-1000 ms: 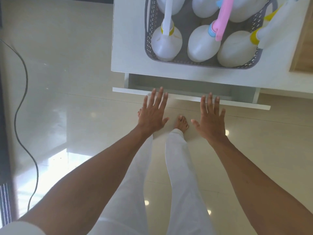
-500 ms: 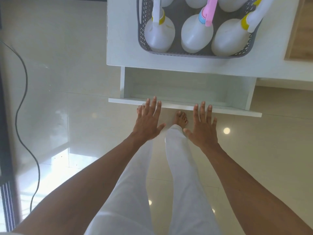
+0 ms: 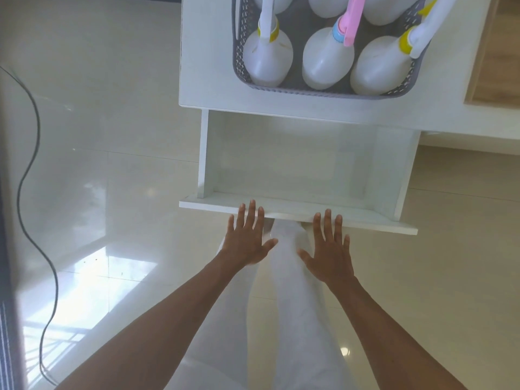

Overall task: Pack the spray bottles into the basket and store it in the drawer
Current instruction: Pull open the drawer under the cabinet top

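1. While white trouser legs (image 3: 298,319) fill the lower middle of the view, two bare forearms reach forward above a glossy pale tiled floor (image 3: 112,170), where a black cable (image 3: 28,170) snakes down the left side.

2. Both hands are flat with palms down, fingers spread, gripping nothing: the left hand (image 3: 247,239) and the right hand (image 3: 329,249) lie side by side, their fingertips at the near edge of the drawer's front panel (image 3: 374,222); whether they touch it cannot be told.

3. Just beyond the fingertips, the white drawer (image 3: 281,161) stands pulled out from under the worktop, its pale floor bare.

4. Above the drawer, the white worktop (image 3: 205,66) carries a grey perforated basket (image 3: 238,52) close to its near edge, not in the drawer.

5. Inside the basket stand white spray bottles: one with a yellow collar at near left (image 3: 267,60), one with a blue collar and pink trigger in the middle (image 3: 327,63), and one with a yellow collar leaning at near right (image 3: 380,68).

6. More white bottles sit behind them, cut off by the top of the view.

7. A wooden surface (image 3: 495,52) shows at the far right edge.
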`<move>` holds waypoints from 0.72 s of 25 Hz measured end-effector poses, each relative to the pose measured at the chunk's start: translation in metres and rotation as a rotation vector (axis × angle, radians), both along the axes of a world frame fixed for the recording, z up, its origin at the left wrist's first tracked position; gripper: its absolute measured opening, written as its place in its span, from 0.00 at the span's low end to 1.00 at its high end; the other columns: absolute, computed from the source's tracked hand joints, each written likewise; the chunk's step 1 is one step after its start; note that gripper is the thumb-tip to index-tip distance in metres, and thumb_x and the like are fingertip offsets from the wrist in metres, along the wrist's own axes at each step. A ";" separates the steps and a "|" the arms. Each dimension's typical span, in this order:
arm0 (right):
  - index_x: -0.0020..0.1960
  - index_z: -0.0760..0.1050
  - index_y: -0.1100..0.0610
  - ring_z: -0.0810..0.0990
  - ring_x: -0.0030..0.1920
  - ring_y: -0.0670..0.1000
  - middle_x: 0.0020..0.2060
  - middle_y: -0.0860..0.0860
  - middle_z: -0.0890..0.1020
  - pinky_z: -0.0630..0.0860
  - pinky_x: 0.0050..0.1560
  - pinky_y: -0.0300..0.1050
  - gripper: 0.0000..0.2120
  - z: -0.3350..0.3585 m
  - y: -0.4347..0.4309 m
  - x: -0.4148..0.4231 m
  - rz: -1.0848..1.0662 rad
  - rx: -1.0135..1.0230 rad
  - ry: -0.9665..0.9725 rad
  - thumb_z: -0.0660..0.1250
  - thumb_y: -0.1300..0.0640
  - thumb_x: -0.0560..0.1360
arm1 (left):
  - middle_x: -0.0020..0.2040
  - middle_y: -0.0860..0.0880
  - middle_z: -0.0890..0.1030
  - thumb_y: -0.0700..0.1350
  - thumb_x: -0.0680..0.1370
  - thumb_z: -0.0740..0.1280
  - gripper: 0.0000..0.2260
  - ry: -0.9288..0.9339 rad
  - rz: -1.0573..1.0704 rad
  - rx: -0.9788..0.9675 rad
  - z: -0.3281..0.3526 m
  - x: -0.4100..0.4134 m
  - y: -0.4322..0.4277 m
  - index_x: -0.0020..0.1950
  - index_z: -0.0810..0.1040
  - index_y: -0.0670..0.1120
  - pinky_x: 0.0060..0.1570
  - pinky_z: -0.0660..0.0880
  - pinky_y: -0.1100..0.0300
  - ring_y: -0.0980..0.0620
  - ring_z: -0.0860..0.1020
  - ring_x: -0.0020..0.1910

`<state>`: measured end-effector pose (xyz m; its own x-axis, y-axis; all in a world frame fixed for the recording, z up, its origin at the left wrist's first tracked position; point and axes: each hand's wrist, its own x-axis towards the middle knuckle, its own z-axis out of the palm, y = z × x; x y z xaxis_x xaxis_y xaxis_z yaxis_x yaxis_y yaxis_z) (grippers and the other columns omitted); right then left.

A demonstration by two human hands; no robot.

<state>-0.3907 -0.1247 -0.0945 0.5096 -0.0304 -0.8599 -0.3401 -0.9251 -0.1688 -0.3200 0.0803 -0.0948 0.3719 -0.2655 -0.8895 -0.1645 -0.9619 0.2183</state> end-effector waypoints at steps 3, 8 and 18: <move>0.80 0.28 0.53 0.28 0.80 0.60 0.79 0.53 0.27 0.44 0.81 0.66 0.47 -0.001 0.004 -0.021 -0.008 0.017 0.051 0.55 0.32 0.80 | 0.81 0.45 0.32 0.65 0.82 0.49 0.38 0.087 -0.016 0.021 0.003 -0.014 0.005 0.81 0.36 0.45 0.79 0.40 0.40 0.41 0.34 0.80; 0.78 0.25 0.51 0.26 0.79 0.58 0.78 0.51 0.25 0.45 0.80 0.65 0.48 -0.004 0.007 -0.053 -0.033 0.059 0.132 0.52 0.29 0.78 | 0.81 0.44 0.32 0.68 0.81 0.48 0.39 0.209 -0.010 0.042 0.001 -0.038 0.013 0.81 0.37 0.46 0.79 0.40 0.41 0.41 0.35 0.81; 0.79 0.26 0.52 0.24 0.77 0.57 0.77 0.50 0.23 0.43 0.80 0.64 0.42 -0.009 0.012 -0.081 -0.074 0.169 0.260 0.49 0.33 0.82 | 0.80 0.41 0.31 0.70 0.79 0.47 0.41 0.306 -0.018 0.111 -0.003 -0.066 0.019 0.81 0.38 0.46 0.78 0.39 0.39 0.41 0.35 0.81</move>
<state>-0.4718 -0.1124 -0.1031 0.2736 0.0955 -0.9571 -0.4571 -0.8626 -0.2167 -0.3862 0.0994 -0.0977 0.0788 -0.1651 -0.9831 -0.1251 -0.9800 0.1545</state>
